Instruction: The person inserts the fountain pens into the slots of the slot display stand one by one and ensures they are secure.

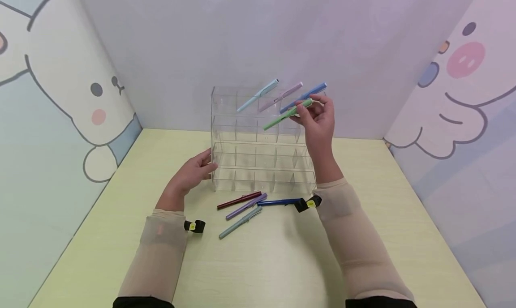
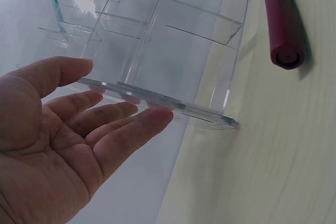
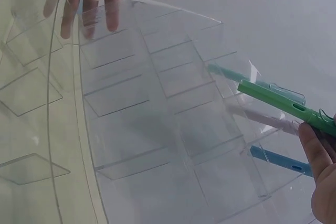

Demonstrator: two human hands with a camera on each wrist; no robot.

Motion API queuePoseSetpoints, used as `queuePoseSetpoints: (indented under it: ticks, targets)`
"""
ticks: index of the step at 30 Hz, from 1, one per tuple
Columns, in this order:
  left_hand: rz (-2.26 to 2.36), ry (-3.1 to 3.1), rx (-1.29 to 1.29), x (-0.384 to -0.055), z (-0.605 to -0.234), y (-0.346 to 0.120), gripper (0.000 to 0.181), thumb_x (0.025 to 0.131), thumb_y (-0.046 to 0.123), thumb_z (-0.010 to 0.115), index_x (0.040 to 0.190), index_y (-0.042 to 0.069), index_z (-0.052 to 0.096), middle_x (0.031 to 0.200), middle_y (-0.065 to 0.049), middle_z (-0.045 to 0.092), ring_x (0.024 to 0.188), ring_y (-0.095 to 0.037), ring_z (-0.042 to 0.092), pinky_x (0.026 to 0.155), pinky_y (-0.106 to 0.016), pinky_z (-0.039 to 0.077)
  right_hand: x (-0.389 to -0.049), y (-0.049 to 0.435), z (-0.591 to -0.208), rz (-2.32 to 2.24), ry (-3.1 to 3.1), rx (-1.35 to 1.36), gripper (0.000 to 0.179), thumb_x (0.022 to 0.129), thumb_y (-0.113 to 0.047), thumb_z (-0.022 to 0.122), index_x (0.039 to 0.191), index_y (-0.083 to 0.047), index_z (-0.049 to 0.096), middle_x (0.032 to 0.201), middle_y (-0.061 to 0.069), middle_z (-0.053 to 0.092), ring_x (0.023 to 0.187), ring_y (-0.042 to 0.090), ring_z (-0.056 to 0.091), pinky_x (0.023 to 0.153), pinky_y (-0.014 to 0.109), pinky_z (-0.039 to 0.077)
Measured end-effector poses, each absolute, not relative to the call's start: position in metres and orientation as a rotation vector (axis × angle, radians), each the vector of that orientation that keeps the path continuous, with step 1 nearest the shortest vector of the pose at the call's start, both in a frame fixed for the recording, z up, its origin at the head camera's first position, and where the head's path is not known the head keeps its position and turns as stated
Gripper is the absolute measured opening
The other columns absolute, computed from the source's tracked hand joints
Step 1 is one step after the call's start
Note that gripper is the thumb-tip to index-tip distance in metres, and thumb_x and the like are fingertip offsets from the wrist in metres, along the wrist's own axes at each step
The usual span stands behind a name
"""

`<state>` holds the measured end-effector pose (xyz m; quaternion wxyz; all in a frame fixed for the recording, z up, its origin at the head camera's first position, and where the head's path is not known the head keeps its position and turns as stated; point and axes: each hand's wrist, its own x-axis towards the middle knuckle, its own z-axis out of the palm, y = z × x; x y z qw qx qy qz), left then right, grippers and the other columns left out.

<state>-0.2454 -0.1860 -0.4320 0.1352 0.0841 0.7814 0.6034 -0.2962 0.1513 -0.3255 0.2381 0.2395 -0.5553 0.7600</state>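
A clear acrylic pen rack (image 1: 264, 142) with several tiers of compartments stands on the table. My left hand (image 1: 191, 171) is at its left side, and in the left wrist view the extended fingers (image 2: 134, 142) reach the side panel. Up at the top tier, my right hand (image 1: 320, 124) pinches a green pen (image 1: 278, 120), tilted with its lower end to the left. Behind it a light blue pen (image 1: 258, 95), a pale lilac pen (image 1: 281, 96) and a blue pen (image 1: 310, 94) lean in the top tier.
In front of the rack lie a dark red pen (image 1: 239, 200), a purple pen (image 1: 247, 207), a grey-green pen (image 1: 240, 223) and a dark blue pen (image 1: 276, 202). Walls with cartoon prints enclose the pale table (image 1: 403, 236) at the back and sides.
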Motion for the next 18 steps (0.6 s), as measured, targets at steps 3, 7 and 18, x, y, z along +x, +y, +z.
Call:
queuePoseSetpoints:
  ticks: [3,7,18]
  targets:
    - [1.756,2.262,0.265,-0.247,-0.433,-0.186,0.067,0.103,0.019,0.051,0.159,0.021,0.014,0.161,-0.010,0.029,0.139,-0.035,0.042,0.104,-0.054,0.045,-0.301,0.149,-0.322,2.085,-1.508,0.647,0.035,0.092,-0.005,0.066,0.123,-0.004,0.047,0.101,0.016,0.066,0.090,0.025,0.068,0.079,0.040,0.060]
    - [1.760,2.262,0.265,-0.247,-0.433,-0.186,0.068,0.102,0.024,0.054,0.159,0.024,0.016,0.160,-0.009,0.031,0.138,-0.035,0.043,0.103,-0.053,0.046,-0.306,0.143,-0.319,2.078,-1.527,0.636,0.036,0.092,-0.005,0.066,0.123,-0.005,0.048,0.101,0.015,0.066,0.087,0.025,0.068,0.080,0.040,0.060]
    - [1.760,2.266,0.254,-0.246,-0.432,-0.185,0.070,0.101,0.028,0.056,0.159,0.022,0.017,0.160,-0.009,0.030,0.139,-0.034,0.042,0.103,-0.053,0.046,-0.314,0.129,-0.322,2.054,-1.578,0.603,0.034,0.092,-0.003,0.065,0.122,-0.004,0.048,0.101,0.012,0.063,0.086,0.021,0.066,0.078,0.038,0.060]
